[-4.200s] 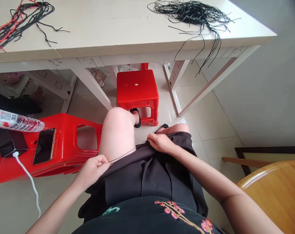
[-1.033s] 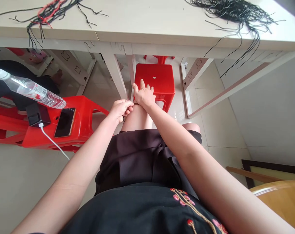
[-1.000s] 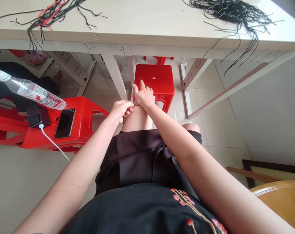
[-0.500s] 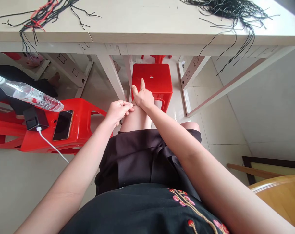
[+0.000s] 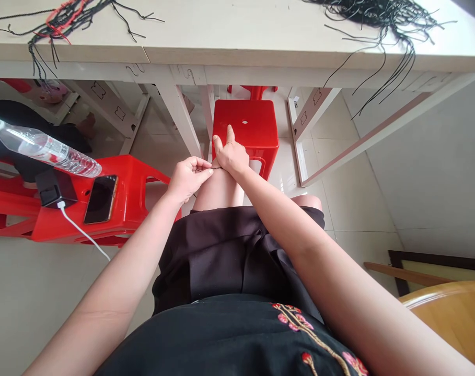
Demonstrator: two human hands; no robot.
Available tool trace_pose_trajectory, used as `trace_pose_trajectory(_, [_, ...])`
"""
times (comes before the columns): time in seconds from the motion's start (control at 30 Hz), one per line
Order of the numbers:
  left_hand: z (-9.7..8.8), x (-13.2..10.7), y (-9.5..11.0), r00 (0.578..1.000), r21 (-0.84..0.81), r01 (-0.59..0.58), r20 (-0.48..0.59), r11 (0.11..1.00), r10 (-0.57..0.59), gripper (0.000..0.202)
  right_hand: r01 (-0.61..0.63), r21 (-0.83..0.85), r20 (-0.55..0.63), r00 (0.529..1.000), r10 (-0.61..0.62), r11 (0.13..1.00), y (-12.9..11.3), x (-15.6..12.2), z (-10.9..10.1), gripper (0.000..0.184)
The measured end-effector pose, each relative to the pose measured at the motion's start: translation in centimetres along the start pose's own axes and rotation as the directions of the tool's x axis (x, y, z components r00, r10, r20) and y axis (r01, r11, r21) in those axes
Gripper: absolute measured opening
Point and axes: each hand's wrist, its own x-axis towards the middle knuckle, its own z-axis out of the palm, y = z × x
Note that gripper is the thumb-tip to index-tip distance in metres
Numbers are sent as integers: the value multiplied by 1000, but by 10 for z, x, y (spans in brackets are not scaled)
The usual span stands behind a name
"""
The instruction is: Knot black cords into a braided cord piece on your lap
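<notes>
Both my hands meet over my raised left knee (image 5: 220, 189). My left hand (image 5: 187, 178) pinches a thin black cord (image 5: 217, 168) between thumb and fingers. My right hand (image 5: 230, 155) rests on top of the knee and presses the same short stretch of cord there, its index finger pointing up and the others curled. Only a small length of cord shows between the two hands. A black skirt (image 5: 229, 256) covers my lap below.
A pale table (image 5: 221, 36) ahead carries a pile of black cords (image 5: 374, 15) at right and red and black cords (image 5: 60, 15) at left. A red stool (image 5: 247, 128) stands under it. On a red stool at left (image 5: 131, 183) lie a phone (image 5: 100, 198), charger (image 5: 51, 188) and water bottle (image 5: 45, 151).
Earlier the cord was stretched across my lap between hands held apart. Both hands have since moved up onto the knee and close together; in the last second they have barely shifted.
</notes>
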Motion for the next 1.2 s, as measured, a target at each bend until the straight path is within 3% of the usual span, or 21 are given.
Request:
trace_pose_trajectory(0.17, [2, 0, 1, 995, 73, -98, 36, 993, 95, 27, 4, 14, -4, 1000, -4, 1000, 2, 2, 3, 72])
trace_pose_trajectory(0.47, [1, -1, 4, 998, 145, -7, 65, 989, -2, 19, 3, 18, 2, 1000, -3, 1000, 3, 3, 4, 71])
trace_pose_trajectory(0.73, [2, -4, 4, 991, 87, -134, 13, 987, 134, 30, 5, 8, 18, 1000, -5, 1000, 3, 2, 4, 70])
trace_pose_trajectory(0.93, [7, 0, 6, 997, 57, -79, 26, 995, 78, 33, 19, -2, 11, 1000, -19, 1000, 3, 1, 5, 66])
trace_pose_trajectory(1.2, [2, -4, 4, 998, 78, -1, 55, 997, -3, 19, 7, 19, 24, 1000, -7, 1000, 4, 1, 5, 62])
